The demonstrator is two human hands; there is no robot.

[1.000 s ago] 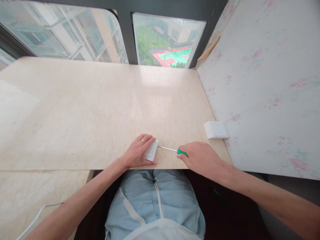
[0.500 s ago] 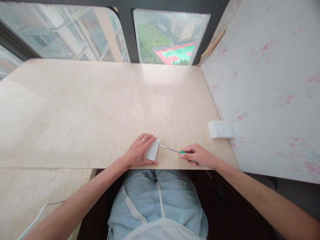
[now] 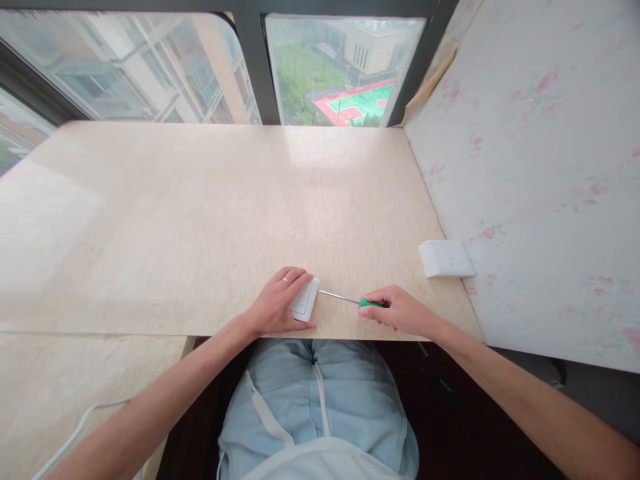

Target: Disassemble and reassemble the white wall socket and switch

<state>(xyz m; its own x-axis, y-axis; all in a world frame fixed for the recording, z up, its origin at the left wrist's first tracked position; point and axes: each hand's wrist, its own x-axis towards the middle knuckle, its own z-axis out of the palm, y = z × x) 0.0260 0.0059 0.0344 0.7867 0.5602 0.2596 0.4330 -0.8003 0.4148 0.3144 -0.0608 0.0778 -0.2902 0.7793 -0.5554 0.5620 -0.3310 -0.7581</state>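
A white wall switch [image 3: 305, 301] lies near the front edge of the pale stone-look counter [image 3: 240, 220]. My left hand [image 3: 280, 300], with a ring on one finger, is closed around the switch from its left side and covers part of it. My right hand [image 3: 400, 309] grips the green handle of a screwdriver [image 3: 340, 297]. The metal shaft points left, and its tip is right beside the switch's right edge; whether it touches cannot be made out.
A white wall socket box [image 3: 447, 259] rests on the counter against the flowered wall [image 3: 545, 200]. Dark-framed windows [image 3: 345, 73] stand at the back. A white cable [image 3: 80, 427] runs at the lower left. The counter's front edge is just before my body.
The screwdriver tip has shifted very slightly right, and my right fingers have turned a little on the handle. My left hand and the switch stay put. The view has shifted slightly.
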